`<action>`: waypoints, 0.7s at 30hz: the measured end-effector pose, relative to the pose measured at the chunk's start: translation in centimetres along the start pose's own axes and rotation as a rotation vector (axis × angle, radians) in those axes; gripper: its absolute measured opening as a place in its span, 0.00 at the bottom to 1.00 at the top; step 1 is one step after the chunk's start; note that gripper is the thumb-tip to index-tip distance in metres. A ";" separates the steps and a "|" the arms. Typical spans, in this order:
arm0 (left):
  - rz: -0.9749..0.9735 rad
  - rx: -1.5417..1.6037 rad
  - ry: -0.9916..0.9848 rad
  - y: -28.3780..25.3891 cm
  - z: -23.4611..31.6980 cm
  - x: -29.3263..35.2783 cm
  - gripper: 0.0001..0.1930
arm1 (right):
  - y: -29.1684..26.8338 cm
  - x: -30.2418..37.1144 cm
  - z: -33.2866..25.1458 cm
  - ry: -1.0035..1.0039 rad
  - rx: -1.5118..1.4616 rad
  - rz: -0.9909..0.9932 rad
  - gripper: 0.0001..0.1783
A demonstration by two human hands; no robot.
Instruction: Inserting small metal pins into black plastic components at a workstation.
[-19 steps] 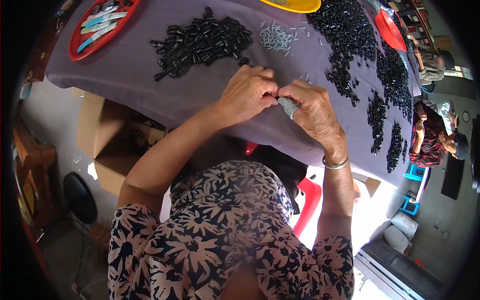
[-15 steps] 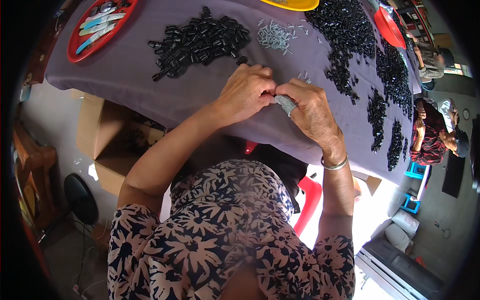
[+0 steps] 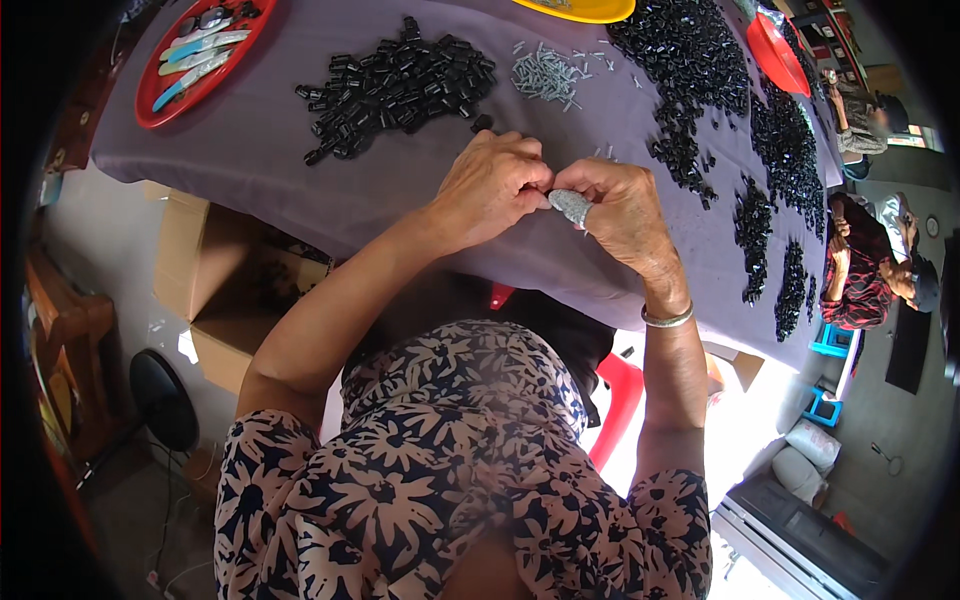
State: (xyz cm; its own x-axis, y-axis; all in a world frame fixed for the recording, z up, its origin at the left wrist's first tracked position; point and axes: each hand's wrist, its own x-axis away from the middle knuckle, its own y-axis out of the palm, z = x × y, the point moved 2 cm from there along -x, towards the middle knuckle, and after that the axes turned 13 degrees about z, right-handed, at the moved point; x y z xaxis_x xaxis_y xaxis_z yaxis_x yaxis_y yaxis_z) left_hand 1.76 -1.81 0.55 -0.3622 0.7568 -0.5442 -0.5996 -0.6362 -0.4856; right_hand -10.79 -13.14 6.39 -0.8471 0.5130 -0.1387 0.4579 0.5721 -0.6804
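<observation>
My left hand (image 3: 495, 182) and my right hand (image 3: 622, 212) meet over the near edge of the purple tablecloth (image 3: 270, 185), both pinched closed, fingertip to fingertip. Whatever sits between the fingertips is tiny and mostly hidden; only a dark speck shows. A grey speckled finger cover (image 3: 570, 206) wraps the thumb of my right hand. Just beyond my left hand lies one loose black piece (image 3: 482, 123). Farther back are a heap of black cylindrical plastic parts (image 3: 400, 90) and a small pile of thin grey pins (image 3: 548, 76).
Masses of smaller black pieces (image 3: 690, 70) cover the table's right side. A red tray (image 3: 146, 100) with blue and white-handled tools stands far left, a yellow dish (image 3: 590, 12) at the back, a red bowl (image 3: 778, 55) far right. Below left is a cardboard box (image 3: 180, 250). People sit at right.
My right hand has turned slightly, and the finger cover lies a little flatter. My left hand stays nearly in place; the piles look unchanged.
</observation>
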 end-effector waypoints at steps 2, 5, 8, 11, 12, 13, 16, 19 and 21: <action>-0.003 0.001 -0.001 -0.1 -0.1 0.0 0.04 | 0.0 -0.2 0.6 0.243 -0.150 -0.091 0.05; -0.012 -0.002 0.004 -0.2 -0.3 0.2 0.05 | 0.1 -1.0 0.8 0.402 -0.250 -0.201 0.03; 0.020 -0.007 0.033 -0.3 0.0 0.3 0.06 | -0.1 -1.5 1.3 0.468 -0.313 -0.291 0.04; 0.033 0.050 0.017 -0.7 0.3 0.3 0.08 | -0.5 -2.3 1.4 0.508 -0.291 -0.368 0.07; 0.009 0.108 -0.024 -0.7 0.3 0.3 0.08 | -0.5 -2.5 1.7 0.508 -0.296 -0.370 0.07; 0.005 0.104 -0.027 -0.6 0.3 0.4 0.08 | -0.5 -2.7 2.2 0.525 -0.331 -0.401 0.07; 0.038 0.162 -0.060 0.1 0.0 0.0 0.07 | -0.3 -2.8 2.8 0.564 -0.332 -0.417 0.06; -0.022 0.187 -0.141 0.0 0.1 0.1 0.06 | 0.0 -3.0 2.1 0.568 -0.257 -0.448 0.04; -0.021 0.134 -0.149 -0.1 0.5 -0.2 0.04 | -0.4 -3.2 1.3 0.580 -0.195 -0.469 0.05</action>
State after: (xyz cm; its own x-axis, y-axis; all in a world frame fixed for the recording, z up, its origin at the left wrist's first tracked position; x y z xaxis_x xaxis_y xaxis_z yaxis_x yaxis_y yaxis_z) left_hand 1.55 -1.79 1.03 -0.4441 0.7900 -0.4226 -0.6945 -0.6016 -0.3947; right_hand -8.58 -15.88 6.14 -0.7120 0.4114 0.5691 0.1703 0.8874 -0.4284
